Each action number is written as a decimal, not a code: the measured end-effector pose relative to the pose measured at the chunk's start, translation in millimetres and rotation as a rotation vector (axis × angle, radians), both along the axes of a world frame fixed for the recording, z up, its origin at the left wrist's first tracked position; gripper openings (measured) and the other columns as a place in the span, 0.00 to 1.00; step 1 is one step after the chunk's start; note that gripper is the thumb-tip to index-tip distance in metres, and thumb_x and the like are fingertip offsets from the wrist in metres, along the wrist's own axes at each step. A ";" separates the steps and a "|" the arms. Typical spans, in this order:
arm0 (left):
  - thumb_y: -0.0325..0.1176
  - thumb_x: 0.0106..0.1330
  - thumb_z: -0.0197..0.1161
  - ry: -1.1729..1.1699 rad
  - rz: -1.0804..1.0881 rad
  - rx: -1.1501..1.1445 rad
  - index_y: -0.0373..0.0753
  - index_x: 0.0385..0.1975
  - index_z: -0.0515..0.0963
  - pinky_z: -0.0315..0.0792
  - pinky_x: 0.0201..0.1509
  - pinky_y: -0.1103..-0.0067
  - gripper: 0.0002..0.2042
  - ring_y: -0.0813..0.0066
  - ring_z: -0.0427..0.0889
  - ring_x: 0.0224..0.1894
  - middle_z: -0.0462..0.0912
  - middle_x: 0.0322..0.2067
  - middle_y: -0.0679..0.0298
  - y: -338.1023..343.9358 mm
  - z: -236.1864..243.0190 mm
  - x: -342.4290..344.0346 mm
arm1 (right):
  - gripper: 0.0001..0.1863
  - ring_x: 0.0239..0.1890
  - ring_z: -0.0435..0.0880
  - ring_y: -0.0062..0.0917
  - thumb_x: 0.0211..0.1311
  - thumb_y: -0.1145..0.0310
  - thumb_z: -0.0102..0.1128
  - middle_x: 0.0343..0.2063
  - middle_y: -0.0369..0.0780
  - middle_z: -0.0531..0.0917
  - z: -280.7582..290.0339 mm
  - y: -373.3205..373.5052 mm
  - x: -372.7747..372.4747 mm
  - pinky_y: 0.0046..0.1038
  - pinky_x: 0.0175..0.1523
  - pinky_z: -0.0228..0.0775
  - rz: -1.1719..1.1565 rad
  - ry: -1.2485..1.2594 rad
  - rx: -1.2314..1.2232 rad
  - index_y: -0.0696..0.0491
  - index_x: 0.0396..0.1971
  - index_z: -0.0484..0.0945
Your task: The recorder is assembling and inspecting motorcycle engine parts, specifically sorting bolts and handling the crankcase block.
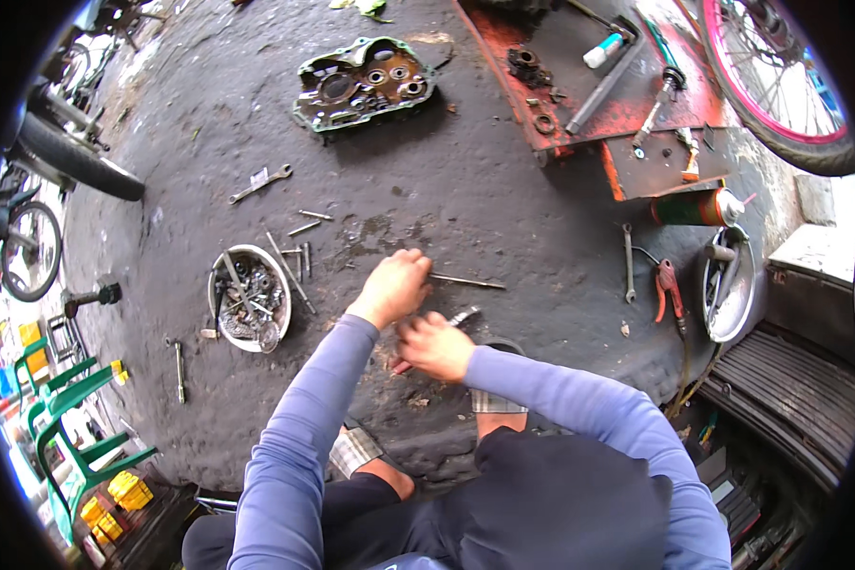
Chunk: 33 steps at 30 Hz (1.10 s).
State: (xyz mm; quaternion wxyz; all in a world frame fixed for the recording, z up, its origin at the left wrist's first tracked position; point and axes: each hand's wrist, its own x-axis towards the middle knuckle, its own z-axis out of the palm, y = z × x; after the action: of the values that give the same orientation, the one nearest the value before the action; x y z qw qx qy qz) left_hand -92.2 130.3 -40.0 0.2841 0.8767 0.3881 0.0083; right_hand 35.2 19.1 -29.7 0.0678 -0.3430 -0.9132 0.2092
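Observation:
My left hand (394, 287) is closed over the dark floor, its fingers curled and their contents hidden. A thin metal rod (470, 281) runs out to the right beside its fingertips; I cannot tell whether the hand grips it. Just below and to the right is my right hand (437, 347), fingers bent inward and slightly blurred. Beneath it shows a tool with a red handle (402, 366) and a metal end (465, 315), perhaps only lying on the floor. Left of my hands sits a round metal bowl (286, 328) of bolts and small parts, with long bolts (304, 229) and rods nearby.
An oily engine cover (366, 85) lies farther off. Wrenches (261, 183) rest on the floor. A red metal stand (513, 81) with tools, a spray can (698, 207), an air gun (668, 290) and a second bowl (729, 294) are at right; green chairs (71, 427) at left.

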 end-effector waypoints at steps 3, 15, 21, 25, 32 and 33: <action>0.31 0.58 0.59 0.121 -0.133 0.025 0.36 0.31 0.74 0.73 0.50 0.67 0.06 0.56 0.79 0.43 0.78 0.35 0.56 -13.1 -11.9 -15.5 | 0.10 0.37 0.81 0.25 0.54 0.58 0.65 0.33 0.36 0.78 48.9 5.2 39.5 0.29 0.38 0.72 -0.165 0.243 -0.259 0.48 0.27 0.78; 0.33 0.60 0.61 -0.095 0.142 -0.282 0.34 0.30 0.74 0.74 0.39 0.58 0.08 0.46 0.81 0.35 0.81 0.28 0.48 -66.5 5.1 12.2 | 0.12 0.22 0.78 0.15 0.56 0.67 0.70 0.17 0.37 0.81 63.2 -68.5 182.3 0.25 0.29 0.71 -1.175 0.273 -0.904 0.60 0.30 0.79; 0.40 0.56 0.68 -0.101 0.416 -0.505 0.34 0.29 0.80 0.76 0.40 0.61 0.13 0.50 0.83 0.35 0.83 0.28 0.48 -89.1 7.2 43.5 | 0.10 0.27 0.73 0.17 0.59 0.67 0.64 0.23 0.36 0.78 14.1 -113.9 188.9 0.25 0.34 0.68 -1.438 0.257 -0.753 0.59 0.27 0.78; 0.43 0.53 0.71 -0.049 0.357 -0.418 0.35 0.29 0.81 0.76 0.39 0.64 0.16 0.52 0.84 0.33 0.83 0.26 0.51 -76.8 7.9 73.9 | 0.07 0.38 0.78 0.22 0.55 0.73 0.62 0.37 0.40 0.78 23.8 -116.4 190.1 0.25 0.43 0.68 -1.348 0.394 -0.437 0.62 0.29 0.79; 0.39 0.61 0.64 -0.198 0.383 -0.350 0.36 0.32 0.79 0.75 0.41 0.64 0.11 0.52 0.82 0.36 0.83 0.29 0.54 -76.8 3.3 88.4 | 0.10 0.51 0.79 0.31 0.50 0.76 0.63 0.50 0.42 0.78 23.4 -113.8 191.8 0.29 0.54 0.70 -1.341 0.515 -0.533 0.61 0.34 0.81; 0.36 0.62 0.63 -0.290 0.415 -0.366 0.36 0.32 0.79 0.74 0.41 0.64 0.09 0.52 0.81 0.36 0.82 0.30 0.55 -76.0 2.5 85.1 | 0.10 0.51 0.79 0.30 0.50 0.76 0.63 0.51 0.42 0.78 19.9 -112.5 190.0 0.29 0.54 0.70 -1.345 0.579 -0.543 0.61 0.35 0.82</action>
State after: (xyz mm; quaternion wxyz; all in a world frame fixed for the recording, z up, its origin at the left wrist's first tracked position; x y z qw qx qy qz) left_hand -7.0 54.3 -37.5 0.4819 0.7027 0.5092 0.1209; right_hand 225.2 -93.4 -9.8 0.3295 -0.7592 -0.3718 0.4204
